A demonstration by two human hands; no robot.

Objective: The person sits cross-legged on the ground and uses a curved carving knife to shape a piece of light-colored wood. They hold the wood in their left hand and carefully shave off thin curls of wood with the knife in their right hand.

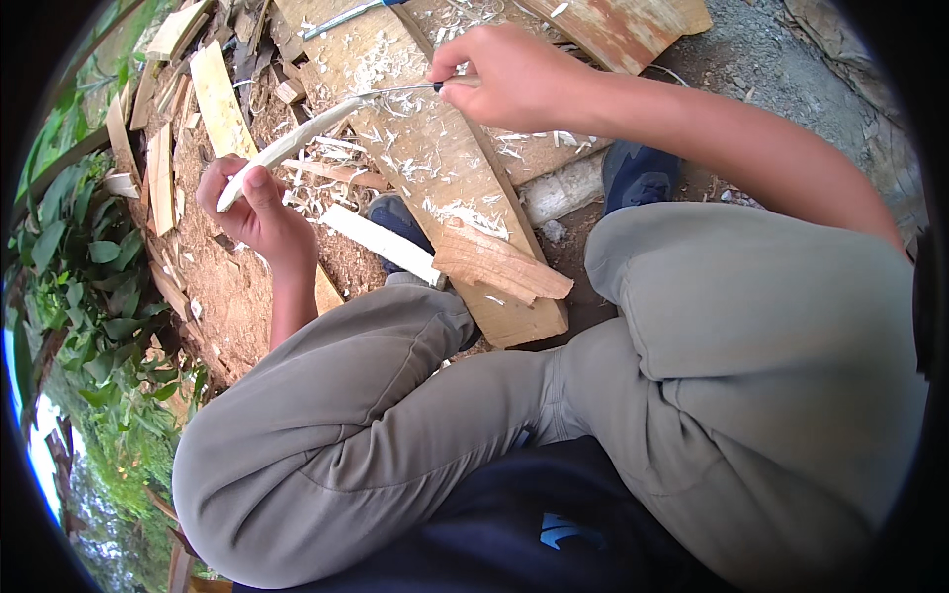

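Gripping a pale wood strip [292,143], the left hand [247,203] is risking a cut: the right hand [504,74] is clenching a knife [400,91] that could slip along it.

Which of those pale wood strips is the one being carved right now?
The long pale strip held in the left hand, with the blade in the right hand touching its far end. The other pale strip lies untouched by the shoe.

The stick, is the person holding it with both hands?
No, only the left hand holds the stick; the right hand grips a knife.
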